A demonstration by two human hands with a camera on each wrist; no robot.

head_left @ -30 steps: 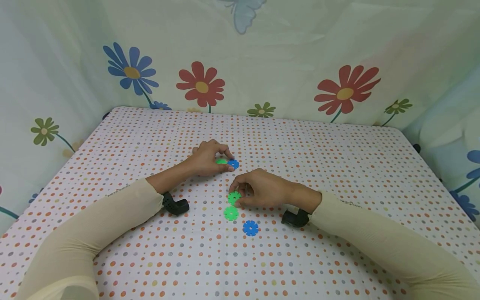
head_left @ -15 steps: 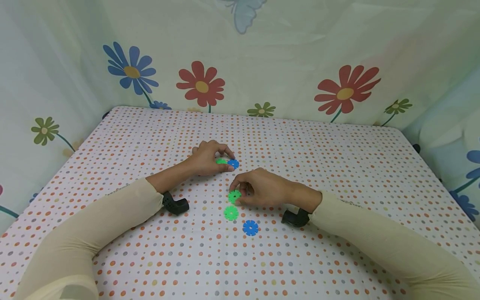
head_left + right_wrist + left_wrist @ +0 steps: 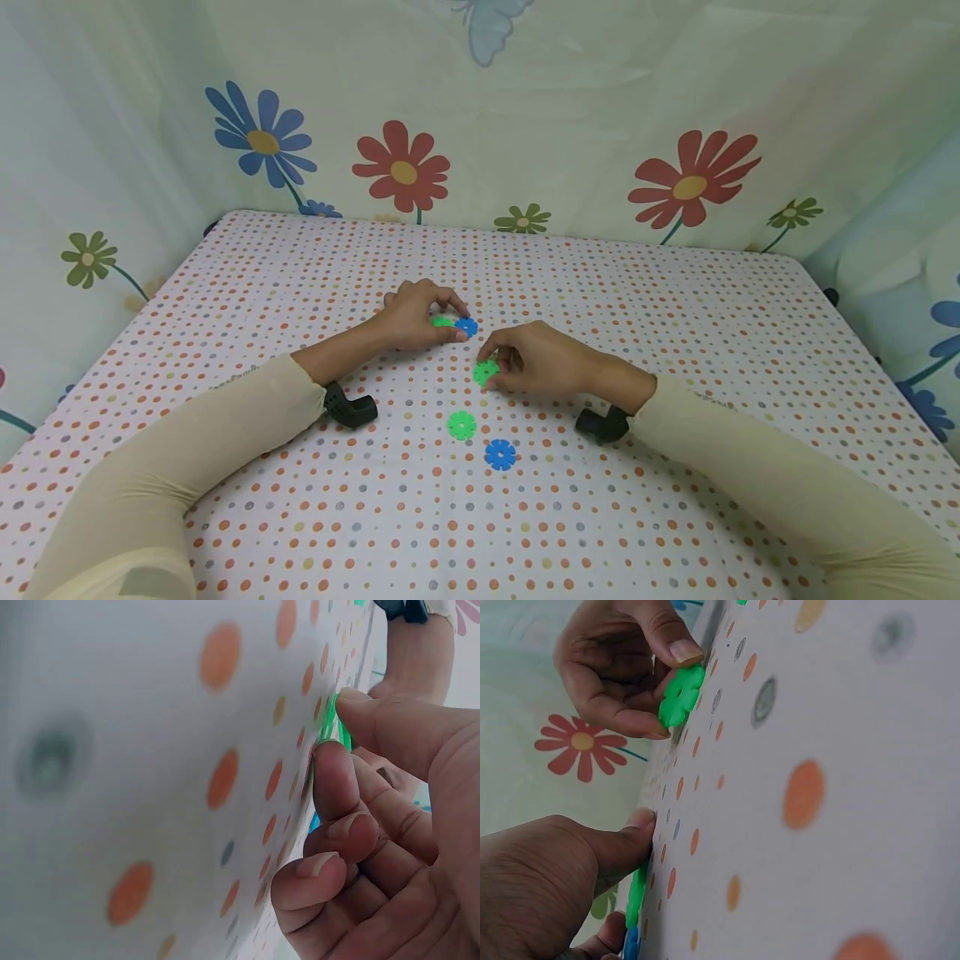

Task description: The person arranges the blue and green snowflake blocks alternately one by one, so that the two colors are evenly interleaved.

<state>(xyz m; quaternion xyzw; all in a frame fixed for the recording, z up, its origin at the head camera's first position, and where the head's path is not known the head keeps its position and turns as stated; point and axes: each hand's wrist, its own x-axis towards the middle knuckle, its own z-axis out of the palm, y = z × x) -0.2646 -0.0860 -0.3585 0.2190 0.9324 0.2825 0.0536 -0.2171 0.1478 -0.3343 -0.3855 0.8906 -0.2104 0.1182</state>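
Several flat plastic interlocking discs with notched rims lie about the middle of the polka-dot table. My left hand pinches a blue notched disc between thumb and index finger, on the table. A green notched disc sits against that blue one, partly hidden behind the left hand. Closer to me, the right hand pinches another green notched disc by its edges, tilted up over the tabletop. The left wrist view shows its face turned toward the left hand, a short gap away from the joined pair.
A loose green disc and a loose blue disc lie flat on the dotted tablecloth, nearer to me. Black wrist mounts jut out under both sleeves. A flower-print curtain stands behind the table.
My right hand has moved forward and slightly right with its green disc, away from the loose green disc. The left hand stays in place on the blue disc.
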